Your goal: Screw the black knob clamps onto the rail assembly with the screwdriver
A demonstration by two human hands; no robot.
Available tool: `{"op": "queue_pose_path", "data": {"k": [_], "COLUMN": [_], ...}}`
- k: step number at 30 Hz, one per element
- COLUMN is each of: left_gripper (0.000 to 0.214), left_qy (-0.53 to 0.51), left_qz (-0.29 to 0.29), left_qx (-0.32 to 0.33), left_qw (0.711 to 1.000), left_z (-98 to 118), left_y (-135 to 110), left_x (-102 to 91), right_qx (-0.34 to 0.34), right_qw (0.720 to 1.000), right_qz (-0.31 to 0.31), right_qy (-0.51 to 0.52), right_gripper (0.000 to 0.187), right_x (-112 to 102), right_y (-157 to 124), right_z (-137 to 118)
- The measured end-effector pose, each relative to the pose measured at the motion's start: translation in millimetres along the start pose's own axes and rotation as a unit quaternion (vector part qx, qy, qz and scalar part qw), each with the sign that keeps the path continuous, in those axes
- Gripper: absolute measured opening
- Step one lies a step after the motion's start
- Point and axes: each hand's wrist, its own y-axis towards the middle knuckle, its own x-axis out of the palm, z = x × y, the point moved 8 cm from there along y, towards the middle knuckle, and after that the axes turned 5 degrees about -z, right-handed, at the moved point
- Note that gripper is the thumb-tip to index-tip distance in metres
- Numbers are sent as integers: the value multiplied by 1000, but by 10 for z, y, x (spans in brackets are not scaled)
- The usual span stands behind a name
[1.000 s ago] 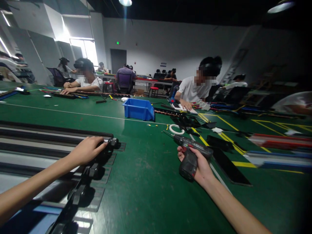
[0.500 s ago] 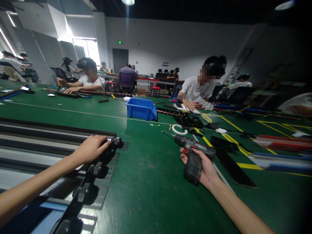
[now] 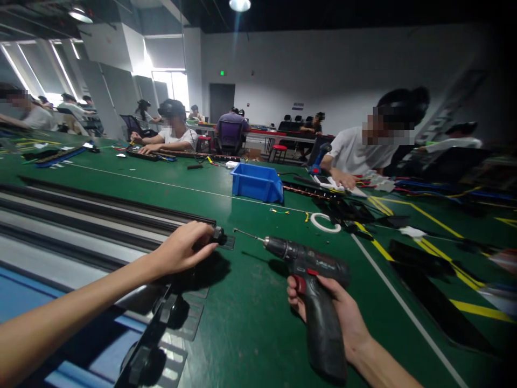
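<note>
A blue bin (image 3: 256, 183) stands on the green surface (image 3: 250, 334), a white ring (image 3: 325, 230) lying near it. Farther back are red stools (image 3: 279, 147), a purple chair (image 3: 229, 134) and a door (image 3: 222, 105) beneath a lit green sign (image 3: 222, 73); a lamp (image 3: 239, 5) hangs overhead.

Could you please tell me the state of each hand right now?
Left hand: curled at a black end fitting; whether it grips cannot be told.
Right hand: closed around the drill.

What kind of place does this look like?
Probably an assembly workshop: the right hand grips a power drill above a green worktable, a blue bin stands on it, and people work around it.
</note>
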Motion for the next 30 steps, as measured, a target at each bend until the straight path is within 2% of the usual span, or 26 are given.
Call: {"op": "queue_pose_path", "data": {"k": [4,7,18,30], "left_gripper": [38,45,20,24], "left_qy": [-44,-59,-110,-164], "left_qz": [-42,-53,-69,-30], "left_qx": [-42,-65,-37,-93], "left_qw": [997,995,991,982], "left_z": [19,-1,13,-119], "left_y": [30,57,87,81], "left_x": [143,211,262,184], "right_qx": [45,62,87,77], "right_qw": [998,997,994,995], "right_qz": [-37,-45,-54,-51], "right_qy": [-23,-32,-26,-25], "right_gripper": [33,33,36,35], "right_x": [85,90,49,34], "right_y": [-21,-30,-17,-27], "right_z": [144,163,186,184]}}
